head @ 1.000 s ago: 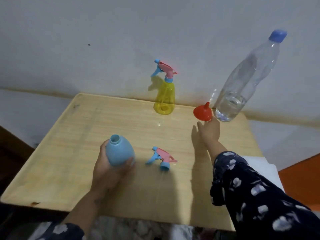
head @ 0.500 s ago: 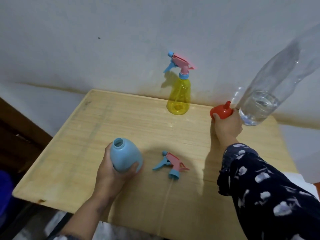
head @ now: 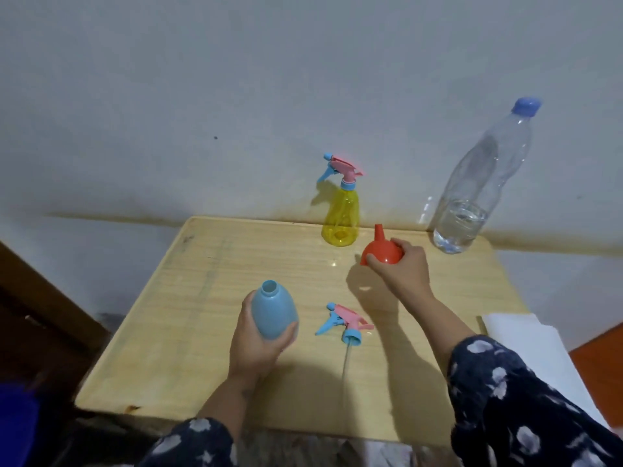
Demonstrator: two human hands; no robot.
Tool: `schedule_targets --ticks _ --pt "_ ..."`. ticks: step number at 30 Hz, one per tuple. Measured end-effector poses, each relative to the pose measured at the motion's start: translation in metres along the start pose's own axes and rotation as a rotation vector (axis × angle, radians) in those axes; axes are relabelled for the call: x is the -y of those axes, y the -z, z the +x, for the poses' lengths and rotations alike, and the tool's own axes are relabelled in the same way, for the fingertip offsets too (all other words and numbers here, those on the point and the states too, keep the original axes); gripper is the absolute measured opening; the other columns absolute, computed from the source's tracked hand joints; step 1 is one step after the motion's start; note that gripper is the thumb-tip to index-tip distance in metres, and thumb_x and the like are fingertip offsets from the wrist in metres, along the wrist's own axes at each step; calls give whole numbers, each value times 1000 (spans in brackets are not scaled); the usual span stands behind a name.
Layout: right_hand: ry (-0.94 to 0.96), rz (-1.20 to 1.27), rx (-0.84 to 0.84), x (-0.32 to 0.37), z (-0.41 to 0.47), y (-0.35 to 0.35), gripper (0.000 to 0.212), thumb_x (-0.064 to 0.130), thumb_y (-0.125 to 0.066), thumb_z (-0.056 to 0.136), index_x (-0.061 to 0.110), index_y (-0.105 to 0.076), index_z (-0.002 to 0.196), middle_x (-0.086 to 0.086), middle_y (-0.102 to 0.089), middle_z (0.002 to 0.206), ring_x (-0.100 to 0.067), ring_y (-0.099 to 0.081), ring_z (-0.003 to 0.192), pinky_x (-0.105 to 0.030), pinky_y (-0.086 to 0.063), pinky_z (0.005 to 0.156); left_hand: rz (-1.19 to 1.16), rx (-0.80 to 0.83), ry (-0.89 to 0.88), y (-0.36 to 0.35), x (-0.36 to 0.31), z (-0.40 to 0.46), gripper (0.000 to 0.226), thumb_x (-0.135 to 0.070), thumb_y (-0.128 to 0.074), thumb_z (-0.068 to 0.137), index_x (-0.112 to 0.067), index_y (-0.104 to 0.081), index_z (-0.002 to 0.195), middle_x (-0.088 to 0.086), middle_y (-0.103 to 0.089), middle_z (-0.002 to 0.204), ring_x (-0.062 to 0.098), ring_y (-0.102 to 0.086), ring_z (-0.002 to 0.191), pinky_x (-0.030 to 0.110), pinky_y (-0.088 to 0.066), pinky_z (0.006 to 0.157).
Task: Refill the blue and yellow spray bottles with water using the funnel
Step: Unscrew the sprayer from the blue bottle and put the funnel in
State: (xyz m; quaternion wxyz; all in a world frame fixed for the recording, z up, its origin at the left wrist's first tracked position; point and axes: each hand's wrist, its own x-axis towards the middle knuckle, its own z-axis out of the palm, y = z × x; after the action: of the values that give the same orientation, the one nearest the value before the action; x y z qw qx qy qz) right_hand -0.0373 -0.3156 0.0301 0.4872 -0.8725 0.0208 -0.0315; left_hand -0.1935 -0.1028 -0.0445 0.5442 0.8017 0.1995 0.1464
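Observation:
My left hand [head: 258,345] grips the blue spray bottle [head: 273,313], which stands upright near the table's middle with its neck uncapped. Its pink and blue spray head [head: 345,324] lies on the wood just to the right, dip tube pointing toward me. My right hand [head: 401,267] holds the red funnel [head: 381,251] lifted off the table, spout pointing up. The yellow spray bottle [head: 341,217], with its spray head on, stands at the far edge by the wall. A clear water bottle [head: 478,193] with a blue cap, water filling only its bottom part, stands at the far right corner.
The small wooden table [head: 202,325] is pushed against a pale wall. A white sheet [head: 526,345] lies beyond the table's right edge. Dark wooden furniture [head: 40,318] stands to the left.
My right hand has lifted the red funnel from beside the water bottle and carried it left and toward me. My left hand kept hold of the blue bottle.

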Motion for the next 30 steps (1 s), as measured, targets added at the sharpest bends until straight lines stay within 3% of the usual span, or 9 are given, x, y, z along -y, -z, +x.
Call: schedule_targets --ticks 6,13,17,20,26,30 --pt "3 70 21 20 -53 -4 64 28 -85 67 16 -41 113 -2 -49 106 -18 -53 91 -15 -39 62 19 35 9 5 6 3 86 -39 -86 65 -51 -28 129 -12 -49 126 15 -55 109 43 -55 87" --pt "84 173 88 41 -81 -10 49 25 -82 70 22 -54 110 -3 -58 111 -15 -55 102 -12 -40 70 57 56 19 5 6 7 92 -38 -86 66 -35 -29 139 -8 -48 132 17 -53 114 38 -48 93" --pt "109 212 170 59 -87 -10 64 31 -84 67 22 -46 118 -2 -54 116 -15 -52 107 -19 -43 79 57 75 17 6 7 8 93 -40 -86 65 -36 -29 138 -8 -48 132 18 -53 114 43 -50 92" --pt "138 202 180 73 -87 -9 64 30 -85 67 18 -47 117 -1 -55 117 -15 -53 109 -24 -45 85 49 85 19 6 6 7 93 -41 -85 65 -36 -29 138 -7 -47 131 18 -52 114 44 -51 92" --pt "248 118 248 97 -91 -11 62 38 -83 67 27 -49 119 5 -56 120 -13 -52 109 -22 -47 82 41 88 24 8 3 5 91 -44 -84 62 -41 -30 135 -10 -48 129 17 -52 114 46 -53 90" --pt "306 59 282 114 -96 -16 63 41 -82 68 28 -53 123 8 -55 119 -10 -53 106 -19 -48 79 32 85 32 9 2 4 91 -56 -77 54 -46 -30 131 -12 -50 125 16 -53 111 46 -55 85"
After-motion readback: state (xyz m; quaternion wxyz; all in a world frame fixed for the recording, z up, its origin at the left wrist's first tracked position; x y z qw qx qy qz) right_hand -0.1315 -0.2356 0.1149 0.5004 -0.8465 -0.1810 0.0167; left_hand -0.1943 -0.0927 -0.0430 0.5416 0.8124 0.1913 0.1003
